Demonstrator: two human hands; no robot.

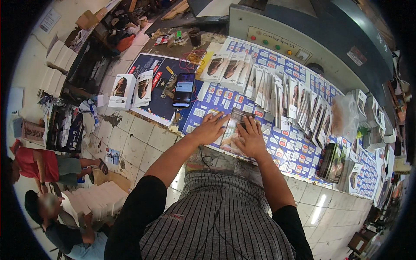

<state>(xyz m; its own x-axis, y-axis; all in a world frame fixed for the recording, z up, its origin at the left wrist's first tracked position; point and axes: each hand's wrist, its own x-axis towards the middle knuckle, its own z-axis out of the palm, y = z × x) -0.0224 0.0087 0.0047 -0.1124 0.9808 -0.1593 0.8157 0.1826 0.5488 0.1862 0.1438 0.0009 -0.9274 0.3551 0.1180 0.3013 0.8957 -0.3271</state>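
Note:
My left hand (211, 128) lies flat with fingers spread on a printed flat carton (231, 130) that lies on the sheet-covered table (299, 151). My right hand (249, 137) presses on the same carton's right part, fingers bent over it. Behind the hands a long row of folded cartons (286, 97) with a portrait print leans on edge across the table. A phone (183, 89) with a lit screen lies to the left of them.
Two upright white boxes (130, 90) stand at the table's left end. A grey machine (303, 39) with coloured buttons runs along the back. A dark stack of cartons (331, 161) sits at right. Two people (47, 186) sit on the tiled floor at left beside white stacks.

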